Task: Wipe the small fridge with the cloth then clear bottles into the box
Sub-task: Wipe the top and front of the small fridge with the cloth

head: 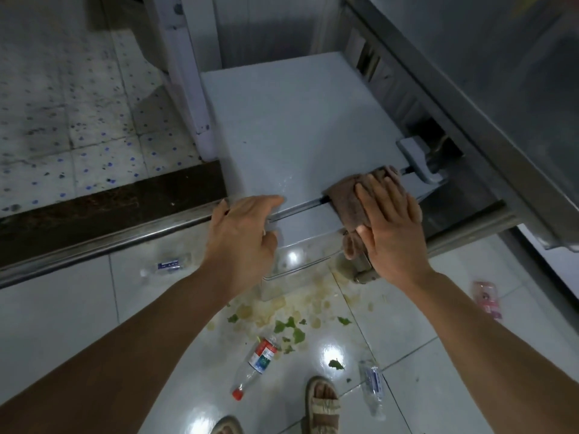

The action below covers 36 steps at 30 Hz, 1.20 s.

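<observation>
Head view, kitchen floor. — A: How many hands work the small fridge?
B: Two. The right hand lies flat on one brown cloth, its fingers straight and spread, pressing the cloth over the fridge's front top edge near the right corner. The cloth drapes over that edge and hangs a little down the front.
A: And the other?
B: The left hand rests at the front left of the same top, fingers relaxed, thumb hooked over the front edge; it holds nothing.
A: Bottles?
B: Three clear plastic bottles lie on the tiled floor. One red-capped bottle lies below the fridge front, one blue-labelled bottle lies to the left by a metal threshold strip, and one crushed bottle lies just right of a sandalled foot. One pink packet lies well to the right.
A: Anything else underfoot?
B: Green leaf scraps and yellowish stains, spread between the fridge and the two sandalled feet.
</observation>
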### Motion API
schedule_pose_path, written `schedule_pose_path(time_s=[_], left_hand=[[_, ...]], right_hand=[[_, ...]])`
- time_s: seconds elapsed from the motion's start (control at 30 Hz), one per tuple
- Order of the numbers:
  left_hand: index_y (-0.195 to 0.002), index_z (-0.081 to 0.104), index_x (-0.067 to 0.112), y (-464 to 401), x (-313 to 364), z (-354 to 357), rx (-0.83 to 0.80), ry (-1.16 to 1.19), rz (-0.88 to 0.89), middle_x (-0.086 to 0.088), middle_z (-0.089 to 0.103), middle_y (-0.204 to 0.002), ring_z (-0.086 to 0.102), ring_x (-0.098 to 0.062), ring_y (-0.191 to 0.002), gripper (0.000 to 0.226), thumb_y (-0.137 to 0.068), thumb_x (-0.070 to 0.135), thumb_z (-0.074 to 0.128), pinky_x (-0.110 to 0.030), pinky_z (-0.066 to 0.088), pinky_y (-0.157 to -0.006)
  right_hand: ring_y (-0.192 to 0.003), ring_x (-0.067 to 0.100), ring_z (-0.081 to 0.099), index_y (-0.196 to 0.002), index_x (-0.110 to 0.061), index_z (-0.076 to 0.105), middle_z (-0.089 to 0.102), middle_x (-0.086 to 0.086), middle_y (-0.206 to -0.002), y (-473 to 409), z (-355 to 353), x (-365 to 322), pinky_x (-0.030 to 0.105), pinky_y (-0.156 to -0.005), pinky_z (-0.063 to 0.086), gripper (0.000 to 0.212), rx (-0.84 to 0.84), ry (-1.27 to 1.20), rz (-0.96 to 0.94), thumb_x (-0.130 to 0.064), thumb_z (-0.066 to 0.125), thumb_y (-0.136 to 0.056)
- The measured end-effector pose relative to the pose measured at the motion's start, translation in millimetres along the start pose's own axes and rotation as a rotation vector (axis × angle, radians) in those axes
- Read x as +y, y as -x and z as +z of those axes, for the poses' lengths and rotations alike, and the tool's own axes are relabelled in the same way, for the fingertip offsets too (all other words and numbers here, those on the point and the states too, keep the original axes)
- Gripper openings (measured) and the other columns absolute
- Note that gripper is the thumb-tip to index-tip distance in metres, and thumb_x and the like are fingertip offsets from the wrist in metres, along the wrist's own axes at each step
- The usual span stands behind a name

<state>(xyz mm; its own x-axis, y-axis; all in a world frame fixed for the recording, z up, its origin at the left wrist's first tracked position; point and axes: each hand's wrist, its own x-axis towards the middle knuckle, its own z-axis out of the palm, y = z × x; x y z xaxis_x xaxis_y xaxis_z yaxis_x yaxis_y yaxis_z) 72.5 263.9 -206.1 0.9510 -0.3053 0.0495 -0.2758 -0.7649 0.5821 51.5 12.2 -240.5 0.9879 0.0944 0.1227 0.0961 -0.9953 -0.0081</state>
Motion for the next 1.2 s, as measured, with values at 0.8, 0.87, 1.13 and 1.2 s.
schedule_pose_path(time_s=[0.8, 0.87, 1.13, 1.2], left_hand=[[-0.135, 0.046, 0.026, -115.1, 65.2, 63.2, 0.009, -0.224, -0.009, 0.007, 0.036, -0.149, 0.032, -0.014, -0.135, 0.056, -0.082, 0.013, 0.057, -0.035, 0.012, -0.104], [-0.131, 0.052, 0.024, -126.5, 61.8, 61.0, 0.036, -0.244, -0.005, 0.004, 0.041, -0.146, 0.037, -0.017, -0.133, 0.051, -0.080, 0.017, 0.052, -0.042, 0.018, -0.104], [-0.134, 0.048, 0.031, -147.1, 54.6, 58.4, 0.018, -0.299, -0.040, 0.012, 0.036, -0.148, 0.032, -0.016, -0.133, 0.054, -0.083, 0.017, 0.052, -0.038, 0.018, -0.105], [-0.136, 0.045, 0.034, -147.4, 54.5, 57.9, 0.004, -0.318, -0.054, 0.014, 0.033, -0.149, 0.030, -0.014, -0.133, 0.056, -0.083, 0.017, 0.054, -0.036, 0.018, -0.106]], right_hand=[[-0.146, 0.032, 0.010, -0.147, -0.012, 0.030, 0.023, 0.011, -0.156, -24.6, -29.3, 63.6, 0.053, -0.116, 0.019, 0.070, -0.194, 0.044, 0.076, -0.047, 0.025, -0.087], [-0.147, 0.030, 0.003, -0.150, -0.015, 0.023, 0.014, 0.007, -0.158, -28.9, -29.0, 67.1, 0.052, -0.117, 0.018, 0.067, -0.208, 0.014, 0.077, -0.043, 0.011, -0.090], [-0.147, 0.030, -0.004, -0.151, -0.014, -0.001, -0.004, 0.010, -0.160, -115.1, -13.1, 76.1, 0.042, -0.115, -0.009, 0.061, -0.223, 0.002, 0.023, -0.041, 0.012, -0.099], [-0.147, 0.031, -0.005, -0.151, -0.013, -0.003, -0.006, 0.012, -0.160, -143.0, -7.1, 75.4, 0.041, -0.115, -0.009, 0.062, -0.243, -0.013, 0.034, -0.042, 0.012, -0.099]])
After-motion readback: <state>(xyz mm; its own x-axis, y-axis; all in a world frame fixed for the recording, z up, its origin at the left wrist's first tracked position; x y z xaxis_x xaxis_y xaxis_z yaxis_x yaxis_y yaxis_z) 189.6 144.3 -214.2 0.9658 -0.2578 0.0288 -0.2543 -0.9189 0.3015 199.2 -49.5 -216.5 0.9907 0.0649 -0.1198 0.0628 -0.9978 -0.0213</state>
